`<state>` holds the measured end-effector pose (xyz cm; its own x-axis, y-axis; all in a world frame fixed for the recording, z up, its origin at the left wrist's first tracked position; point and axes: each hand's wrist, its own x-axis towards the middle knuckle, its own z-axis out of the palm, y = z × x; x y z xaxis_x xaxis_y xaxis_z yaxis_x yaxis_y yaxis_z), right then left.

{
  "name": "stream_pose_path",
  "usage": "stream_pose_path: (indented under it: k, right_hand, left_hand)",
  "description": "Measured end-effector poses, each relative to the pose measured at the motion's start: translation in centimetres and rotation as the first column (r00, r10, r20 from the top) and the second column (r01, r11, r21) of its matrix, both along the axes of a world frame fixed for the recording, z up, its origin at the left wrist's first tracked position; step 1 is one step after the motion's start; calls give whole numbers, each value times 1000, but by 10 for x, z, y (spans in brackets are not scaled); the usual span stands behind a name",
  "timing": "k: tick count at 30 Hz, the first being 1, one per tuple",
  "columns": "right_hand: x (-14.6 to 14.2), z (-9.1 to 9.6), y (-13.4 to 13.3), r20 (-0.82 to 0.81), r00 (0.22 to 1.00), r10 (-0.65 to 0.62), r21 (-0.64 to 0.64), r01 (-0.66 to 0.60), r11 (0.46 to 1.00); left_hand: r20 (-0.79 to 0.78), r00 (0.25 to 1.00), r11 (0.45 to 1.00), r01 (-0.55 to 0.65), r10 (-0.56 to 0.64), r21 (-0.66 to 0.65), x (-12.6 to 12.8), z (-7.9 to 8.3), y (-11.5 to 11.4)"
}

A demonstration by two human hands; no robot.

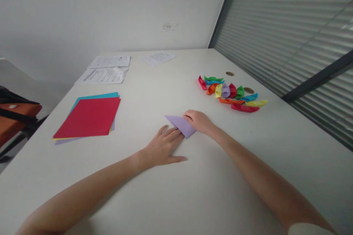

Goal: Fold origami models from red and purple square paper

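A folded piece of purple paper [184,125] lies on the white table in front of me, shaped roughly like a triangle with a point to the left. Fingers bent, my right hand [199,120] grips its upper right edge. My left hand [165,146] rests flat on the table with fingers stretched and the thumb apart; its fingertips reach the paper's lower left edge and may be partly under it. Farther back on the right sits a group of small folded paper boats [225,90] in red, orange, yellow, purple, green and blue.
On the left lies a stack of coloured sheets, a red sheet [89,116] uppermost. Printed pages [103,75] lie at the far left, with another printed sheet [160,58] at the back. Window blinds [298,25] line the right side. An orange and black chair [18,117] stands beyond the left edge.
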<state>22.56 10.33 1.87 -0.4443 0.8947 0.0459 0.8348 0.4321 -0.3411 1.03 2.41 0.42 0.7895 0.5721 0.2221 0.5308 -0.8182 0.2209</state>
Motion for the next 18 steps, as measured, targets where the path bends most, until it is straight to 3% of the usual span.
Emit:
stream_pose_path:
  k: [6, 11, 15, 18]
  right_hand:
    - [-10, 7, 4, 184, 982, 33, 27, -38, 999]
    - [-13, 10, 4, 215, 976, 21, 31, -28, 999]
    - [-13, 15, 3, 93, 996, -8, -57, 14, 998]
    - [-8, 21, 4, -134, 991, 18, -155, -39, 987]
  left_hand:
    - [57, 998, 999, -27, 29, -31, 0, -7, 0]
    - [27, 999, 1000, -16, 17, -18, 1, -10, 2]
    - [35, 999, 1000, -22, 22, -2, 1, -11, 2]
    - [56, 998, 999, -37, 37, -15, 1, -11, 1]
